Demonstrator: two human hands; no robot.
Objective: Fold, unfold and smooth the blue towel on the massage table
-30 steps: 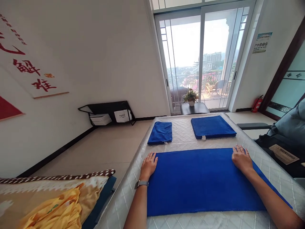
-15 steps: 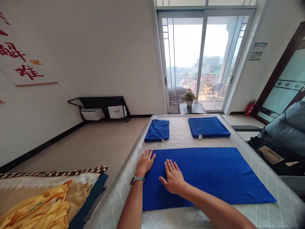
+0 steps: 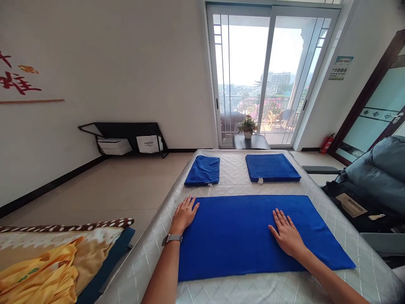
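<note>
Large blue towel [image 3: 240, 234]: spread flat, one layer, on the near half of a quilted grey mattress [image 3: 234, 188], long side running left to right.

Left hand [image 3: 183, 215]: palm down at the towel's far left corner, partly on the cloth and partly on the mattress; fingers flat and slack, grasping nothing. Grey watch [image 3: 171, 239] on the wrist.

Right hand [image 3: 286, 236]: palm down on the towel, right of its middle; fingers stretched and spread, grasping nothing.

Small folded towel [image 3: 203, 170]: blue, far left of the mattress, apart from the large one.

Square folded towel [image 3: 271, 167]: blue, far right, with a white tag at its near edge.

Potted plant [image 3: 247, 126]: on a dark side table [image 3: 251, 142] beyond the mattress, before the sliding glass door [image 3: 265, 71].

Patterned blanket [image 3: 47, 261]: lower left, beside the mattress.

Grey armchair [image 3: 376, 177]: right side.
</note>
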